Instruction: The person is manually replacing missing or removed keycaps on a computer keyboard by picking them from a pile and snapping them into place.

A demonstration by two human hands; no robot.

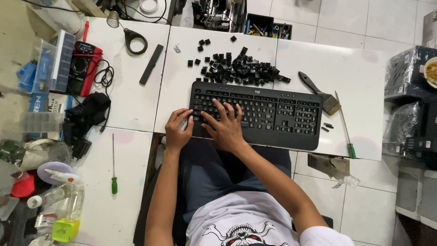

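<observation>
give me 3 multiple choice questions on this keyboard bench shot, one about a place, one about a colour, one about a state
1. Where is the heap of loose keycaps?
A. on the table behind the keyboard
B. on the person's lap
C. on the floor

2. What colour is the handle of the screwdriver left of the person?
A. red
B. green
C. blue

3. What is the right hand doing?
A. holding the paintbrush
B. hanging off the table
C. resting with fingers spread on the keyboard

Answers: 1 A, the heap lies just beyond the keyboard's far edge. 2 B, its handle is green. 3 C, its fingers lie spread over the keys, while the left hand grips the keyboard's left end.
</observation>
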